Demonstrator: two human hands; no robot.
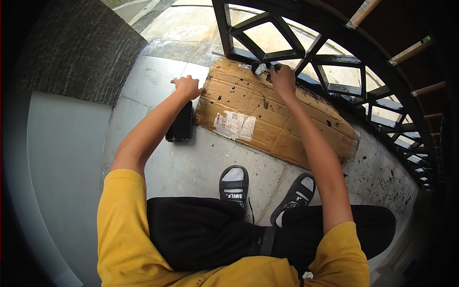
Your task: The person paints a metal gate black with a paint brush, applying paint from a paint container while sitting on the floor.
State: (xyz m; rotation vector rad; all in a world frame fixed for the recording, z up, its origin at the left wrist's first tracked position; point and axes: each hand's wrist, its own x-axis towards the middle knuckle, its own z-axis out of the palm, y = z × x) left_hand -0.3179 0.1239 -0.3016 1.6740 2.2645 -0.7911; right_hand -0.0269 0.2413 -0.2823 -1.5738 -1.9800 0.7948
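Note:
My right hand (pixel 282 78) is closed on a crumpled, black-stained white rag or paper (pixel 261 69), at the lower rail of a black lattice metal gate (pixel 287 55). A flattened cardboard sheet (pixel 276 122), spotted with black paint and bearing a torn printed label, lies on the floor under the gate's edge. My left hand (pixel 188 87) has its fingers spread at the cardboard's left edge and holds nothing. Below it, partly hidden by my forearm, a black rectangular tray (pixel 182 125) rests on the floor.
A dark textured wall (pixel 86 50) and a grey panel (pixel 68 140) stand at the left. The gate curves down the right side. Black spatters mark the tiled floor (pixel 380 172) at the right. My sandalled feet (pixel 233 184) are just below the cardboard.

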